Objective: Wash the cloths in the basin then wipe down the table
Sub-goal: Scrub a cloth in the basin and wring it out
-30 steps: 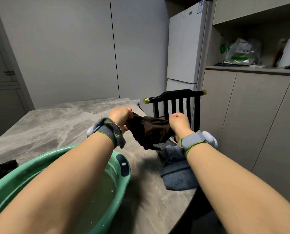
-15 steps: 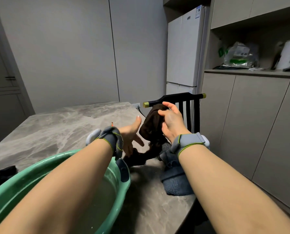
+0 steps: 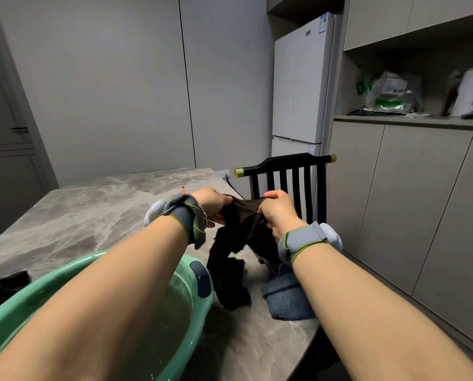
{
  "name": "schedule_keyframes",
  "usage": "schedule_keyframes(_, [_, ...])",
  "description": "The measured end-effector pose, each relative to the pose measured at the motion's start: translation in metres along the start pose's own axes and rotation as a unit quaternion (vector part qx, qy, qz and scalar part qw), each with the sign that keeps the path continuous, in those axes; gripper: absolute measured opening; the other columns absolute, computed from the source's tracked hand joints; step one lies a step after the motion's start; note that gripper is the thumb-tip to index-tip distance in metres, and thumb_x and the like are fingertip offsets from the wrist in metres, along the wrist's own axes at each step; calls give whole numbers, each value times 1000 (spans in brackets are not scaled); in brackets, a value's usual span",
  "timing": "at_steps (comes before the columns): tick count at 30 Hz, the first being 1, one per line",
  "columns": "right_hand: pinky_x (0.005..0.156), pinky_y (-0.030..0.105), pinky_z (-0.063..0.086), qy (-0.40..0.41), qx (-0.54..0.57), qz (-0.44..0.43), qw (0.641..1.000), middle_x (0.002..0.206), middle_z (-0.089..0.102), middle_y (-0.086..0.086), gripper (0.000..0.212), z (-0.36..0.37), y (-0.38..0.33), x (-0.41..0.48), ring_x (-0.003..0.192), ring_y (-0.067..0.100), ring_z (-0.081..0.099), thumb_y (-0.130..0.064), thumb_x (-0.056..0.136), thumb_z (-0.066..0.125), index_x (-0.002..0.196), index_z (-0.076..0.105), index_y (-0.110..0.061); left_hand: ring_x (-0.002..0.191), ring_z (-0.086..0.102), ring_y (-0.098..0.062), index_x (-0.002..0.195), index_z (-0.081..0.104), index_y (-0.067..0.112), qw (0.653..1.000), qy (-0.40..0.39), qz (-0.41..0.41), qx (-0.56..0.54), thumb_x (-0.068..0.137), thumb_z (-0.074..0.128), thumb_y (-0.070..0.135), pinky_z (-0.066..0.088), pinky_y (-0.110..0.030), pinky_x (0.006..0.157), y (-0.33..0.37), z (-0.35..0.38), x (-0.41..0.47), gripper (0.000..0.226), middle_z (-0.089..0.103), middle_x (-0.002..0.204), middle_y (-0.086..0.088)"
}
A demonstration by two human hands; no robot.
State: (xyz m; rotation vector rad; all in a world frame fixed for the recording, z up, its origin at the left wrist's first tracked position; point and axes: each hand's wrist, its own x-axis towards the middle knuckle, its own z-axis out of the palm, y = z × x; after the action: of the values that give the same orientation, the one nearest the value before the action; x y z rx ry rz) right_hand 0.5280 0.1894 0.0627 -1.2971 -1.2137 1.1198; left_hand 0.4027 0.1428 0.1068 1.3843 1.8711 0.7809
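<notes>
A dark brown cloth (image 3: 236,243) hangs above the marble table (image 3: 92,215), its lower end trailing onto the tabletop beside the basin. My left hand (image 3: 212,206) grips its upper left edge and my right hand (image 3: 278,213) grips its upper right edge, both held up over the table's right side. A green plastic basin (image 3: 199,292) holding cloudy water sits at the near left, partly hidden by my left forearm. A grey-blue cloth (image 3: 285,298) lies on the table under my right wrist.
A black chair (image 3: 287,171) stands at the table's right edge behind my hands. Another dark cloth (image 3: 1,284) lies at the far left of the table. A white fridge (image 3: 298,92) and grey cabinets with a cluttered counter line the right wall.
My left hand, open half a second ago, has closed on the brown cloth again. Both hands now hold it stretched between them, and it hangs lower toward the table.
</notes>
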Motion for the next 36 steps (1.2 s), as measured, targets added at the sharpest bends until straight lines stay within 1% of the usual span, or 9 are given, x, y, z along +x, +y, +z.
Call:
schedule_keyframes(2, [79, 39, 55, -2, -45, 2, 999, 104, 52, 11, 25, 2, -3, 1, 98, 31, 56, 0, 81, 52, 99, 46, -17, 31, 56, -8, 79, 48, 11, 996, 21, -4, -90, 99, 39, 20, 38, -21, 54, 0, -1, 1, 24, 54, 68, -5])
schedule_keyframes(5, [43, 26, 43, 27, 26, 4, 999, 98, 51, 11, 28, -1, -12, -1, 63, 24, 57, -11, 85, 58, 104, 38, -15, 40, 52, -16, 69, 46, 12, 979, 84, 17, -185, 96, 40, 15, 35, -21, 53, 3, -6, 1, 28, 49, 68, -10])
schedule_keyframes(8, [48, 23, 33, -23, 25, 33, 999, 82, 51, 3, 31, -8, -20, -8, 54, 18, 56, -41, 88, 56, 93, 39, -16, 48, 34, -15, 68, 42, 15, 958, 91, 55, -268, 98, 38, 14, 28, -17, 50, 5, -11, 1, 31, 36, 65, -5])
schedule_keyframes(12, [70, 31, 36, -154, -59, 75, 983, 74, 58, 2, 18, 2, -23, -22, 66, 17, 57, -33, 89, 53, 80, 54, -18, 43, 49, -10, 73, 48, 14, 965, 85, 102, -227, 99, 38, 11, 36, -12, 42, 8, -5, 2, 28, 43, 64, -5])
schedule_keyframes(16, [62, 26, 42, -50, 104, 42, 992, 68, 47, 4, 29, 12, -26, -11, 64, 18, 45, 5, 85, 41, 68, 51, -17, 86, 55, -20, 101, 64, -2, 972, 195, 119, -49, 95, 48, 12, 38, -26, 70, 6, -7, 8, 22, 59, 95, -27])
schedule_keyframes(23, [77, 27, 44, 18, -128, -160, 979, 85, 61, 4, 13, 20, -45, -7, 84, 21, 54, -12, 87, 55, 84, 67, -14, 111, 58, -35, 100, 66, -7, 965, 257, 49, 8, 94, 50, 17, 40, -31, 82, 12, -23, 10, 30, 63, 107, -26])
schedule_keyframes(28, [74, 24, 46, -178, -24, -115, 977, 90, 60, 7, 40, 17, -41, -11, 83, 18, 58, -1, 77, 70, 116, 60, -1, 83, 58, -35, 80, 57, -5, 960, 240, 51, -133, 83, 68, 22, 45, -38, 73, 1, -41, 16, 29, 61, 88, -29])
schedule_keyframes(32, [68, 24, 43, -144, -331, -192, 913, 93, 64, 12, 23, 16, -42, -9, 89, 23, 60, -1, 77, 63, 99, 68, -4, 58, 57, -16, 119, 44, 6, 960, 104, 100, -239, 76, 69, -7, 48, -19, 48, 1, -34, 4, 51, 58, 79, -12])
schedule_keyframes(36, [95, 33, 42, 13, -395, -199, 897, 124, 51, 18, 26, 12, -45, -2, 118, 35, 49, -14, 86, 52, 107, 67, -15, 81, 56, -21, 112, 64, 0, 975, 138, 116, 128, 77, 66, -4, 45, -18, 56, 1, -36, 0, 35, 59, 80, -15])
